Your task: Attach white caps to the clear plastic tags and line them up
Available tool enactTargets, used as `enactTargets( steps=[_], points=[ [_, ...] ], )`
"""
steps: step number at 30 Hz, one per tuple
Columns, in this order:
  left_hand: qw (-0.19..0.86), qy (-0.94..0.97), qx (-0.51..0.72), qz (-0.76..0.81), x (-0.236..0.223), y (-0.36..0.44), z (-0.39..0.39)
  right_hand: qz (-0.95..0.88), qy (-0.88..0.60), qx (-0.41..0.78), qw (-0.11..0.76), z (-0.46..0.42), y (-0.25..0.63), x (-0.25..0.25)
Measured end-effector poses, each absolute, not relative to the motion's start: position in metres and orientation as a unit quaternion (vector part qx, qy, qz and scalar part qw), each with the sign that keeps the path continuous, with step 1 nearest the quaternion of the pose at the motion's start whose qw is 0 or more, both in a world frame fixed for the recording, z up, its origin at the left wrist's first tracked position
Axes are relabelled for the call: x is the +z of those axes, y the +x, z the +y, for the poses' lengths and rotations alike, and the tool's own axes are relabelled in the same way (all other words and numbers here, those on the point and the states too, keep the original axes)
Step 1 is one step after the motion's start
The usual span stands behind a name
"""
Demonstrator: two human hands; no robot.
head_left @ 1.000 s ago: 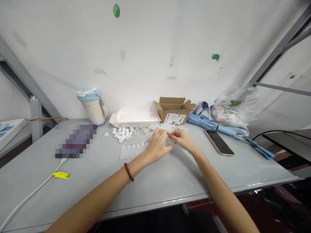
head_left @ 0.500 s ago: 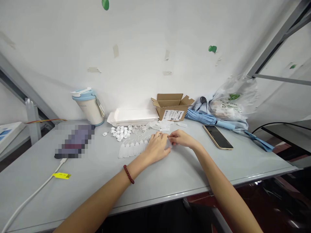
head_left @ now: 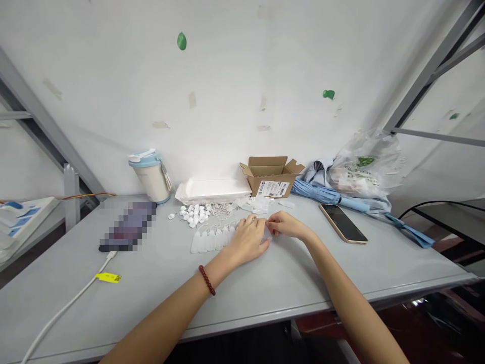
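Observation:
A row of translucent plastic tags (head_left: 212, 240) with thin strings at their tops lies flat on the grey table. My left hand (head_left: 246, 241), with a dark red bead bracelet (head_left: 206, 280) at its wrist, rests over the row's right end. Its bent fingers press on a translucent tag (head_left: 267, 234), which shows partly between the two hands. Fingertips of my right hand (head_left: 286, 224) pinch together at that tag's upper edge; what they grip is too small to make out. Small white caps (head_left: 195, 215) are heaped behind the row, beside loose white strings (head_left: 224, 208).
Behind stand a stack of white packets (head_left: 215, 189), more translucent pieces (head_left: 258, 203), an open cardboard box (head_left: 271, 184) and a tumbler (head_left: 152, 179). Rightward are a phone (head_left: 343, 223), blue umbrella (head_left: 322, 192) and plastic bag (head_left: 366, 167). A cable (head_left: 68, 306) runs along the left.
Both hands have lowered the translucent tag from slightly above the table to the row's right end. Over the last half second they have stayed almost still; the camera view has shifted.

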State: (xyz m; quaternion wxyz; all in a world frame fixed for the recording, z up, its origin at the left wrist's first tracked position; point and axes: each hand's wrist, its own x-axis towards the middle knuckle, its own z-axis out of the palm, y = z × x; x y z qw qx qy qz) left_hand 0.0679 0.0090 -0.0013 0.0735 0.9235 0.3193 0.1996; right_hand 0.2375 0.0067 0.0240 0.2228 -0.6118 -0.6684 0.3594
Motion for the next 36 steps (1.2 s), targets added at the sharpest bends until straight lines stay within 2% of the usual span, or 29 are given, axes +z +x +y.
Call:
enactTargets(
  steps=[6,10,13,18,20,23,27,32,36],
  points=[
    [0.088,0.914,0.223,0.326,0.007,0.061,0.011,-0.673,-0.609,0.354,0.226,0.008,0.239,0.022],
    [0.083,0.88,0.263,0.387,0.012,0.042,0.031,-0.67,-0.624,0.335,0.223,0.012,0.243,0.02],
    [0.066,0.851,0.264,0.449,0.012,0.021,0.054,-0.667,-0.657,0.254,0.242,0.018,0.251,0.015],
    [0.048,0.873,0.231,0.428,0.005,0.001,0.074,-0.625,-0.719,0.098,0.286,0.03,0.268,0.003],
    [0.041,0.881,0.221,0.417,0.001,0.0,0.074,-0.621,-0.736,0.034,0.268,0.033,0.274,-0.001],
    [0.03,0.882,0.211,0.42,-0.002,0.003,0.073,-0.633,-0.747,-0.042,0.197,0.034,0.278,-0.007],
    [0.039,0.867,0.244,0.433,-0.001,0.001,0.077,-0.633,-0.758,-0.042,0.15,0.035,0.278,-0.011],
    [0.072,0.812,0.364,0.451,0.004,-0.022,0.083,-0.622,-0.769,-0.035,0.144,0.037,0.28,-0.013],
    [0.151,0.758,0.414,0.481,0.007,-0.043,0.08,-0.62,-0.77,-0.017,0.148,0.038,0.281,-0.013]
  ],
)
